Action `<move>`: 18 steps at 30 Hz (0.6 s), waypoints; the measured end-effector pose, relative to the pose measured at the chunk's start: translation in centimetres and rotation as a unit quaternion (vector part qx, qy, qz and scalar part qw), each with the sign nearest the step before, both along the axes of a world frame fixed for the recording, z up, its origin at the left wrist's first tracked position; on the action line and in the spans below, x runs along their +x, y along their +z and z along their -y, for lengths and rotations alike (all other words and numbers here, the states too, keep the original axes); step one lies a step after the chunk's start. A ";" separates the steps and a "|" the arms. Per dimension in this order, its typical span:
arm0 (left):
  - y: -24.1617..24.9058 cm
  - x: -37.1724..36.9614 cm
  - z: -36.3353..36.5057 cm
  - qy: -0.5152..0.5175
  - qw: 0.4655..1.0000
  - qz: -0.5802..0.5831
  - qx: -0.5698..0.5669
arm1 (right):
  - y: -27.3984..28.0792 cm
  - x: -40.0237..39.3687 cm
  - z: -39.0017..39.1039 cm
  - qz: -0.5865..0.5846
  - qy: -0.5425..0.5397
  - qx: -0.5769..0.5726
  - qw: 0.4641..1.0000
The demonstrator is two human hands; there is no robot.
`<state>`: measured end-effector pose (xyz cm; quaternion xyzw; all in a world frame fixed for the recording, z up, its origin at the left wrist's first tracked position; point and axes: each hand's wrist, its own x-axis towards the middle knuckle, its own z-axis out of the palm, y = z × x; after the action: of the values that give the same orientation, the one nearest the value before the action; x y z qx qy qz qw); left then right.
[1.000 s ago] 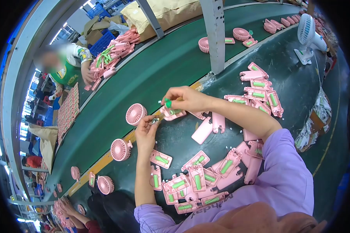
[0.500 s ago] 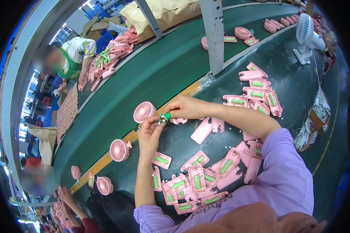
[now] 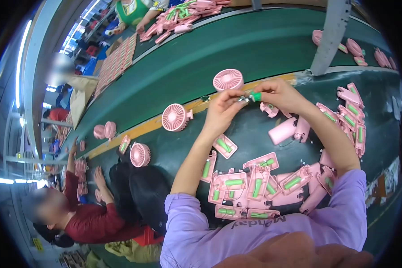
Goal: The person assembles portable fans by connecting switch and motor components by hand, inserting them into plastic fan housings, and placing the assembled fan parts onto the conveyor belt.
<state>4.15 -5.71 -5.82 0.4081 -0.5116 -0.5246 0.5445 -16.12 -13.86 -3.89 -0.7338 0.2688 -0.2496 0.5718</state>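
Head view, looking down on a green belt (image 3: 187, 67) and a dark green table (image 3: 248, 138). Shows at far left a co-worker's dark red sleeve (image 3: 105, 223), then a small pink fan (image 3: 140, 155) on the table. Further right, puts a second fan (image 3: 175, 117) by the yellow strip (image 3: 148, 129) and a third fan (image 3: 228, 79) just beyond the left hand (image 3: 224, 109). Pinches a small metal part (image 3: 243, 99) in that hand, thumb and finger nearly closed. Just beside it, grips a green piece (image 3: 256, 96) narrowly in the right hand (image 3: 277, 94) (perhaps touching the metal part, though too small and covered to be sure). Has a pink casing (image 3: 269, 109) lying just below the green piece. Nearer the body, heaps open pink shells (image 3: 257, 184) holding green cylinders (image 3: 235, 182). At far right, piles more shells beyond the right forearm, near a pale post (image 3: 330, 40).
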 end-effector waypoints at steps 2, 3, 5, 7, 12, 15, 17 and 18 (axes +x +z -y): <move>-0.1 0.1 0.0 -0.006 1.000 0.004 -0.004 | -0.3 0.1 -0.1 -0.008 0.004 0.025 1.000; -0.2 0.1 0.0 -0.010 1.000 0.005 -0.005 | -0.2 0.1 -0.3 -0.014 0.005 0.039 0.999; -0.2 0.1 0.0 -0.015 1.000 0.011 -0.003 | 0.2 0.0 -0.6 -0.022 0.015 0.030 0.999; -0.2 0.1 -0.1 -0.017 1.000 0.016 -0.003 | 0.8 0.0 -0.9 -0.026 0.021 0.034 0.999; 0.1 0.1 -0.1 -0.015 0.999 0.036 -0.009 | 0.3 0.0 -0.5 -0.021 0.013 0.000 1.000; 0.5 0.1 -0.2 -0.013 0.999 0.042 -0.001 | 1.0 -0.1 -0.6 -0.045 0.020 -0.010 0.999; 0.2 0.1 -0.1 -0.016 0.999 0.036 -0.004 | 1.3 -0.1 -0.7 -0.050 0.027 -0.015 0.998; 0.2 0.1 -0.2 -0.018 0.999 0.033 -0.006 | 1.2 -0.1 -0.8 -0.040 0.031 -0.023 0.998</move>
<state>4.28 -5.53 -5.67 0.4127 -0.5393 -0.5179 0.5202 -16.19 -13.08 -2.72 -0.7641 0.2630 -0.2086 0.5508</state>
